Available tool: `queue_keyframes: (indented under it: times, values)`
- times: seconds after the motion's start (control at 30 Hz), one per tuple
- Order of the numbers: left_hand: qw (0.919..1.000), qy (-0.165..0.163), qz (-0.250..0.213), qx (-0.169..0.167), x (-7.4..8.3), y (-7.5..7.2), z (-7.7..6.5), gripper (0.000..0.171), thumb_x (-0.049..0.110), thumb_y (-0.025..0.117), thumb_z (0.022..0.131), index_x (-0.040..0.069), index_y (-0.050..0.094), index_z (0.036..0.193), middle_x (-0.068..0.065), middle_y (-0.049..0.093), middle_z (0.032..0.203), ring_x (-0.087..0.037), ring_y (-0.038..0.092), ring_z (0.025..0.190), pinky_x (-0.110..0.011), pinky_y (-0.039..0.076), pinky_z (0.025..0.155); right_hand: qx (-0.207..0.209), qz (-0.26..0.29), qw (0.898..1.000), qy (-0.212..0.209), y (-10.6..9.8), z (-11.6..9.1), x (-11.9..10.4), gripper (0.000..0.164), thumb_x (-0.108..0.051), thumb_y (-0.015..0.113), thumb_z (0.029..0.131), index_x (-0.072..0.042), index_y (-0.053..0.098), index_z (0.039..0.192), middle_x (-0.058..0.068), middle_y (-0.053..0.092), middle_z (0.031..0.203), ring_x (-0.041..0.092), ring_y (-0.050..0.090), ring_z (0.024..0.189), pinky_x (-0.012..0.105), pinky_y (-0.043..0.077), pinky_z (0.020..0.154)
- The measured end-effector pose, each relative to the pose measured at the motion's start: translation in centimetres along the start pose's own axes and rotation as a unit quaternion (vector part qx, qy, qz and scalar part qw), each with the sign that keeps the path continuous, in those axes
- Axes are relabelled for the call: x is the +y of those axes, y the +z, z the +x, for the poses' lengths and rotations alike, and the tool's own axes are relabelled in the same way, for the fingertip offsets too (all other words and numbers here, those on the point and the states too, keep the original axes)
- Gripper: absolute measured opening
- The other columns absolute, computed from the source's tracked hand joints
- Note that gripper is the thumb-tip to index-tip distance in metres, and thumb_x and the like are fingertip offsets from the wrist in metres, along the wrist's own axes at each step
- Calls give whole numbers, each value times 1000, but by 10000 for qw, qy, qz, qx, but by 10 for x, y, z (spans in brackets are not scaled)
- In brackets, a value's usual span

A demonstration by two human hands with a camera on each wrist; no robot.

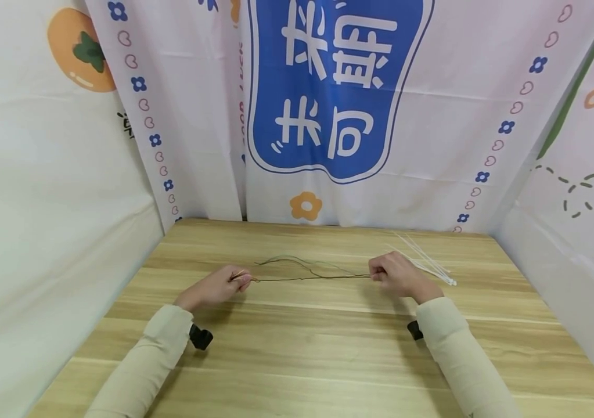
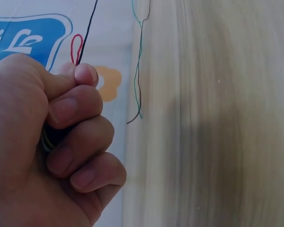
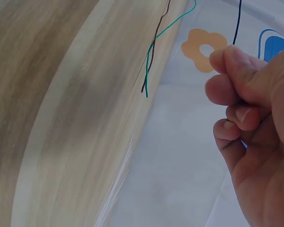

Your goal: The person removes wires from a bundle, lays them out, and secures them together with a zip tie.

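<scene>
Crosswise, the black wire [image 2: 88,30] is stretched by its long axis between the left hand [image 1: 220,284] and the right hand [image 1: 397,275], neither being nearer. It is pinched by each between thumb and finger; a red loop [image 2: 72,48] is also gripped in the left. Beyond it, 1 green wire [image 3: 175,23] and 1 brown wire [image 3: 160,21] are laid on the table [image 1: 297,360]; white cable ties [image 1: 432,267] are seen past the right hand.

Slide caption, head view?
Left hand and right hand hold a thin dark wire; slim white plastic cable ties lie nearby.
</scene>
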State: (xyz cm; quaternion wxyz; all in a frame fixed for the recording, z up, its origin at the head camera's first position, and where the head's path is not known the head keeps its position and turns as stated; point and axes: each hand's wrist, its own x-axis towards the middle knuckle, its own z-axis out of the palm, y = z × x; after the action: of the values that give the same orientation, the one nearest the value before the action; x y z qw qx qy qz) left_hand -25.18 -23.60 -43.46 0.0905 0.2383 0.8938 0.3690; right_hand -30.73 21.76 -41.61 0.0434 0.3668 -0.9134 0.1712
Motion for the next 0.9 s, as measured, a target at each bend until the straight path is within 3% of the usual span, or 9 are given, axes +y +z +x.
queue_keyframes:
  times: [0.03,0.1,0.3,0.5,0.67,0.9]
  values:
    - [10000,8,36,-1,-1,-1,0,38,13,44,114,8,50,77,2,43,70,-9,56,71,-27,50,76,23,-20,10000,6,0,0,1,28,11,59,91,-10,61,73,-10,46,64,5,36,60,24,33,62]
    - [9999,-30,137,0,-2,-4,-1,38,14,44,114,8,51,77,4,40,69,-7,36,61,-25,40,67,42,-33,10000,31,-1,1,2,29,12,58,91,-11,61,73,-9,47,64,6,38,60,24,34,62]
    - [9989,-264,395,9,-1,-9,-3,40,16,43,115,11,52,76,5,40,68,-8,36,61,-28,42,74,6,-10,9999,119,-2,2,2,33,9,61,92,-16,59,72,-9,48,64,6,39,60,24,35,62]
    - [9980,-347,529,78,-3,-16,-6,39,17,46,114,10,52,75,5,41,67,-9,36,59,-26,37,64,-38,31,9997,222,-2,2,5,30,6,64,96,-14,60,73,-8,48,64,7,38,59,25,35,61]
    - [9956,-353,862,110,-6,-18,-3,39,14,49,112,13,51,73,5,42,67,-9,38,60,-26,40,67,-90,-20,9995,310,-1,2,7,27,6,64,96,-10,61,75,-7,48,63,8,37,59,25,35,61]
    - [9858,-550,1481,569,-10,-19,5,34,-1,49,101,17,48,72,4,43,68,-10,41,63,-27,38,65,-221,-101,9990,368,0,9,6,25,8,57,95,-8,64,77,-5,54,67,9,41,60,26,37,61]
